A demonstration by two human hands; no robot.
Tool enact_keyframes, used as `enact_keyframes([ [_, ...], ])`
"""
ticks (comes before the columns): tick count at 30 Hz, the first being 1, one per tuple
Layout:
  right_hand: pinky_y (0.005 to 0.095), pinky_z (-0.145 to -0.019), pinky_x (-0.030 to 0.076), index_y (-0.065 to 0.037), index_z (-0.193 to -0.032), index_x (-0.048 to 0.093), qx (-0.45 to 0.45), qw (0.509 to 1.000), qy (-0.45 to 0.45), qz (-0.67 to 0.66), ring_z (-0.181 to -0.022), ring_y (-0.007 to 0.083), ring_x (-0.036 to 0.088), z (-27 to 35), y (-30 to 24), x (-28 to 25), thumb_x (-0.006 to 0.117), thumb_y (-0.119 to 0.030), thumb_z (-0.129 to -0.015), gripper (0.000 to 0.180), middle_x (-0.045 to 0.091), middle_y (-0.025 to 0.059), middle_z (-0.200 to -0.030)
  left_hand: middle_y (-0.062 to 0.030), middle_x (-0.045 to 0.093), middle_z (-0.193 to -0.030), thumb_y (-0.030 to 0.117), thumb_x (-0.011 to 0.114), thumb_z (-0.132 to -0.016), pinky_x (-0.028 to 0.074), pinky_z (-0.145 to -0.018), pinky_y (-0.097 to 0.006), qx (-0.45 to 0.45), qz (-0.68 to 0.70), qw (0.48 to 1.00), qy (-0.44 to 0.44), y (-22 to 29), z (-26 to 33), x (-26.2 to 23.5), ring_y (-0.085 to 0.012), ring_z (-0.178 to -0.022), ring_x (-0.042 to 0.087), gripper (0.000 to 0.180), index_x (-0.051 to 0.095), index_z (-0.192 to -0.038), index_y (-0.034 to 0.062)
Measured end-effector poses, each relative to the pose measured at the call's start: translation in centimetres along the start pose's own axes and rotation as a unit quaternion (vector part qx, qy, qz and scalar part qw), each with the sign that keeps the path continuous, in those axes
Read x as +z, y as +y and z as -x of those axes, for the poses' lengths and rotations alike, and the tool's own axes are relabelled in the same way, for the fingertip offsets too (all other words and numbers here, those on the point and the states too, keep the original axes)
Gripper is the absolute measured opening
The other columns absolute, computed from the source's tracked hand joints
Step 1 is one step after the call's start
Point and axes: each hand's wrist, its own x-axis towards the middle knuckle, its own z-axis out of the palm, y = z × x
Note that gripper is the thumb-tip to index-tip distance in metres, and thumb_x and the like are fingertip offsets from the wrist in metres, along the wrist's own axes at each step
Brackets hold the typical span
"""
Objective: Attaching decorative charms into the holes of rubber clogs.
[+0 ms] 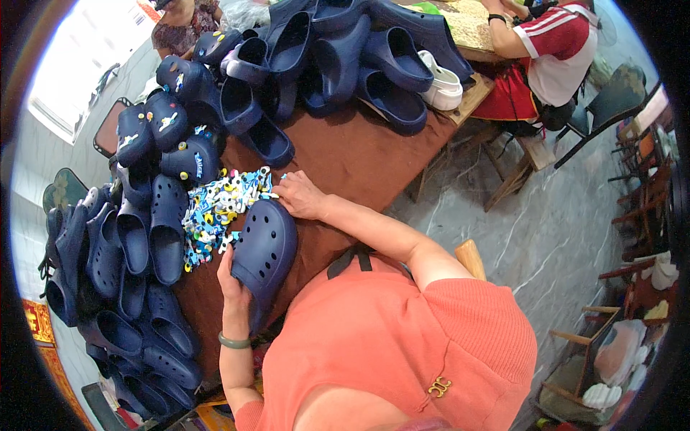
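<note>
A navy blue perforated foam clog [264, 248] is held at the near edge of a table covered in a brown cloth [352, 154], just in front of the person in the orange knitted top. The clog is gripped along its lower left side by the left hand [231, 276], whose fingers are curled around the rim; a green bangle [234, 342] is worn on that wrist. The right hand [300, 195] is laid just beyond the toe of the clog, its fingers bent down at the edge of a heap of small colourful shoe charms [215, 212]; whether a charm is pinched between the fingertips cannot be told. The heap is spread on the cloth to the left of the clog, touching it. Further left, a stack of plain navy clogs [136, 244] is piled along the table edge, and above them a group of navy clogs already fitted with charms [169, 133] is seen. A larger pile of navy clogs [345, 57] is heaped at the far end of the table, with a single white clog [443, 84] lying against it. Beyond that, another person in a red and white striped shirt [560, 50] is seated at a wooden bench [528, 154].
</note>
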Motion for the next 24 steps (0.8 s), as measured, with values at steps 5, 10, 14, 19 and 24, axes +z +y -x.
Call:
enact_keyframes([
  [5,0.0427,-0.075,0.037,-0.011,-0.092,0.063,0.011,0.998,0.039,-0.056,-0.088,0.0287,0.052,-0.4,-0.2,-0.5,0.061,-0.014,-0.079,0.014,0.057,0.0086,-0.082,-0.0145,0.063,-0.114,0.03,0.043,-0.099,0.049,-0.091,-0.038,-0.007,-0.011,1.0,0.015,0.0,-0.8,-1.0,-0.0252,-0.102,0.063,0.039,0.056,-0.118,-0.0025],
  [10,0.0474,-0.061,0.046,-0.009,-0.079,0.065,-0.075,0.993,0.078,-0.053,-0.07,0.0331,0.059,-1.5,-1.2,-1.0,0.06,-0.009,-0.071,0.009,0.061,0.0119,-0.071,-0.013,0.063,-0.113,0.03,0.047,-0.097,0.049,-0.09,-0.036,-0.002,-0.001,0.998,0.069,-0.3,0.3,-1.3,-0.0231,-0.099,0.063,0.039,0.058,-0.116,-0.0017],
  [14,0.0443,-0.062,0.05,-0.005,-0.086,0.069,-0.058,0.997,0.023,-0.051,-0.069,0.0344,0.061,-1.9,-1.6,-1.6,0.06,-0.003,-0.067,0.02,0.064,0.0146,-0.075,-0.0094,0.064,-0.111,0.032,0.048,-0.096,0.049,-0.089,-0.034,-0.028,0.019,0.999,0.028,-1.1,-0.4,-2.5,-0.0195,-0.095,0.063,0.04,0.058,-0.117,-0.0003],
  [19,0.0416,-0.076,0.047,0.0,-0.11,0.064,-0.081,0.994,-0.058,-0.049,-0.087,0.0346,0.059,-0.5,1.3,-1.6,0.059,-0.001,-0.079,0.031,0.063,0.0183,-0.095,-0.002,0.064,-0.109,0.032,0.046,-0.098,0.044,-0.09,-0.029,0.098,-0.07,0.991,-0.056,-0.4,0.0,-1.0,-0.0113,-0.096,0.058,0.038,0.063,-0.114,0.0017],
  [24,0.041,-0.074,0.043,0.0,-0.114,0.062,0.0,0.989,-0.135,-0.064,-0.087,0.0319,0.054,-0.5,3.1,-0.8,0.059,-0.008,-0.087,0.029,0.06,0.0172,-0.094,-0.0022,0.066,-0.108,0.038,0.046,-0.096,0.043,-0.089,-0.028,0.069,-0.067,0.995,-0.031,-1.4,-0.7,-1.7,-0.012,-0.095,0.058,0.043,0.066,-0.107,0.0024],
])
